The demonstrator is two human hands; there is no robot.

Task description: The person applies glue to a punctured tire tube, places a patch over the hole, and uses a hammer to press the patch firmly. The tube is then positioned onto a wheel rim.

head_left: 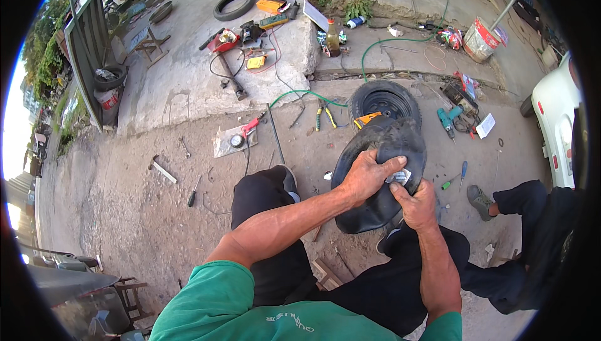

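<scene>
Black rubber inner tube [407, 144], right of centre; likely light, floppy; grip its wall; left hand [368, 178], right hand [418, 205] both curled, pinching it

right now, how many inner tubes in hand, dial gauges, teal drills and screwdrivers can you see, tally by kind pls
Inner tube, gripped by the left hand and right hand: 1
Dial gauge: 1
Teal drill: 1
Screwdrivers, with a black handle, a green handle and a blue handle: 3
Total: 6
</scene>
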